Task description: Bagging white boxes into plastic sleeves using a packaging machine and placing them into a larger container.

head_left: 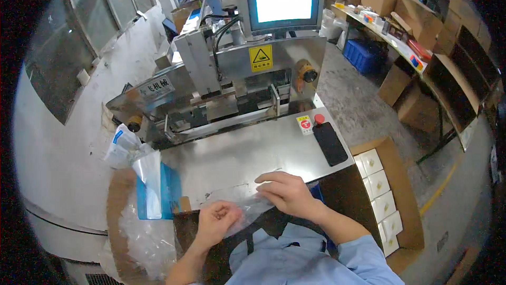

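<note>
A clear plastic bag (252, 208) stretches between my two hands at the near edge of the steel worktop (232, 153). My left hand (217, 221) is closed, its fingers pinching the bag's left end. At the bag's right end, my right hand (284, 192) has its fingers bent over the plastic, thumb side toward the film. Whether anything lies inside the bag is hard to make out. Beyond the worktop stands a metal machine (226, 95) with black knobs and a yellow warning sign (261, 58).
Left of the worktop, a blue bin (169, 190) holds clear plastic sleeves, beside a carton of loose plastic film (147, 243). A black phone (330, 144) lies near a red stop button (319, 119). On the right, a cardboard box (408, 216) holds several white boxes. A lit monitor (284, 5) tops the machine.
</note>
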`<state>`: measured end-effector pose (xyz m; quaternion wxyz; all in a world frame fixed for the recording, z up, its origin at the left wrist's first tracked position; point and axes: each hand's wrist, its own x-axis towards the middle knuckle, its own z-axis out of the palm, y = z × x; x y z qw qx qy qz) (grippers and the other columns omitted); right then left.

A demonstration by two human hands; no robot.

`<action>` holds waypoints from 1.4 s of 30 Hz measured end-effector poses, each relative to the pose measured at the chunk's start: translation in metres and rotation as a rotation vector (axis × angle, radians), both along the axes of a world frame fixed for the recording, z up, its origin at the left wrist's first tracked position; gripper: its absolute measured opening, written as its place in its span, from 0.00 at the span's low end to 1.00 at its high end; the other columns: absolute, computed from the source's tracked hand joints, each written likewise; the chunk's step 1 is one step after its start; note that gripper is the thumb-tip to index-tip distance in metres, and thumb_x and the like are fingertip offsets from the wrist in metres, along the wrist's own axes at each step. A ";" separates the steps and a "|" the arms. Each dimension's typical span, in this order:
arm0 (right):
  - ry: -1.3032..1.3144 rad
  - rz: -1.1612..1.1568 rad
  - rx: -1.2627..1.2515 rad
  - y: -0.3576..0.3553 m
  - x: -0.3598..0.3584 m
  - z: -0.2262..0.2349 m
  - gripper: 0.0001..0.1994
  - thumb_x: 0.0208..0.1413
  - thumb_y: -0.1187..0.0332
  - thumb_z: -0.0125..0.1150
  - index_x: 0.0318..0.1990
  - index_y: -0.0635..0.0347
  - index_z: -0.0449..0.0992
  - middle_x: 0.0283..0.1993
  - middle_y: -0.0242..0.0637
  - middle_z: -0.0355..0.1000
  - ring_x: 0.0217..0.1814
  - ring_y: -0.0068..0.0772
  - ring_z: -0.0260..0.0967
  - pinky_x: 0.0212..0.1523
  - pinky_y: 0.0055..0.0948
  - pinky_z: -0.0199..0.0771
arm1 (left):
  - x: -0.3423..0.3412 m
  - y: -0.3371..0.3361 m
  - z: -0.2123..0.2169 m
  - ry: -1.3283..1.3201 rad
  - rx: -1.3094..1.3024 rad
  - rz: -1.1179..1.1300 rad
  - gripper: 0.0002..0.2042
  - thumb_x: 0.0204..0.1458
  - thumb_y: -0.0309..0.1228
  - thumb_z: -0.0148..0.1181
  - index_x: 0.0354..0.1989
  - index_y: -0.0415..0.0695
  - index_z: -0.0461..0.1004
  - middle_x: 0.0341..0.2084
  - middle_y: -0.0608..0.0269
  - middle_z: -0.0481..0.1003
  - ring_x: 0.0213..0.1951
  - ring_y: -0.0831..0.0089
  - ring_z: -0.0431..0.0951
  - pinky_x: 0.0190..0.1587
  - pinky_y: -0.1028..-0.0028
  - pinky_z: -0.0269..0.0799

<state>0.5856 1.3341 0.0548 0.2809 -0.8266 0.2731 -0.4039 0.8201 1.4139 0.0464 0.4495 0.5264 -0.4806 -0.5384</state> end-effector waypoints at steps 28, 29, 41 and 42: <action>0.159 0.438 0.383 -0.031 -0.045 -0.027 0.06 0.56 0.69 0.64 0.31 0.62 0.80 0.34 0.39 0.76 0.48 0.44 0.72 0.50 0.37 0.72 | 0.043 -0.049 0.022 -0.662 -0.194 -0.780 0.10 0.62 0.37 0.52 0.43 0.44 0.74 0.29 0.49 0.78 0.33 0.50 0.79 0.38 0.59 0.74; 0.169 0.381 0.394 -0.040 -0.038 -0.029 0.06 0.56 0.68 0.64 0.31 0.61 0.79 0.35 0.39 0.76 0.48 0.44 0.72 0.50 0.37 0.72 | 0.046 -0.059 0.022 -0.765 -0.182 -0.728 0.11 0.61 0.37 0.53 0.43 0.44 0.74 0.29 0.49 0.78 0.33 0.50 0.79 0.37 0.59 0.74; 0.273 0.111 0.345 -0.214 0.046 -0.087 0.11 0.57 0.62 0.60 0.36 0.61 0.81 0.34 0.48 0.78 0.35 0.46 0.77 0.40 0.40 0.75 | 0.135 -0.264 -0.070 -0.765 -0.053 -0.596 0.16 0.59 0.44 0.59 0.44 0.43 0.78 0.36 0.64 0.79 0.38 0.76 0.76 0.40 0.71 0.72; 0.342 0.056 0.271 -0.229 0.048 -0.091 0.11 0.57 0.63 0.60 0.37 0.62 0.81 0.33 0.44 0.79 0.36 0.38 0.76 0.40 0.35 0.74 | 0.134 -0.280 -0.065 -0.741 -0.010 -0.594 0.16 0.58 0.43 0.60 0.43 0.43 0.79 0.35 0.66 0.79 0.37 0.77 0.75 0.39 0.72 0.72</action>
